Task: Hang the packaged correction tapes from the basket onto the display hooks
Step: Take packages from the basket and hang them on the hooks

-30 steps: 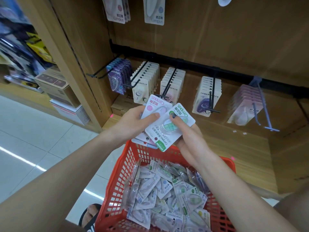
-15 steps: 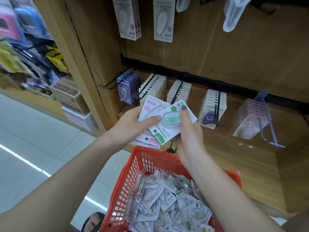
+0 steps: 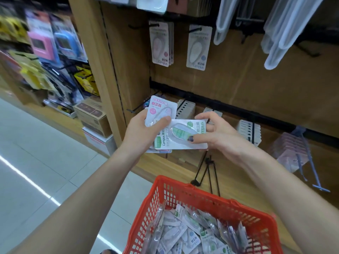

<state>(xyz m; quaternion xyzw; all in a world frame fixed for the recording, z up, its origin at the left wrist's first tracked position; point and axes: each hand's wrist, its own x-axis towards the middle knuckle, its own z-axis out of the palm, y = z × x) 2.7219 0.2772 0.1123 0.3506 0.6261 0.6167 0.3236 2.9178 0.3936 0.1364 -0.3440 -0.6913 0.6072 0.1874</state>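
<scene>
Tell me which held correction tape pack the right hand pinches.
The green-labelled blister pack, lying sideways on top; the right hand pinches it. The pink-labelled pack stays under the left hand's thumb.

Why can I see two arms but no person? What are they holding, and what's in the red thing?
The camera sits on the person's head and looks down, so you only see their own arms reaching out. They stand in a shop in front of a wooden shelf wall with hooks. The left hand holds a small stack of packets, with a pink correction tape pack on top. The right hand pinches a green correction tape pack, which lies sideways. Below is a red basket with many more packets inside. More packs already hang on the hooks above and behind the hands.
</scene>
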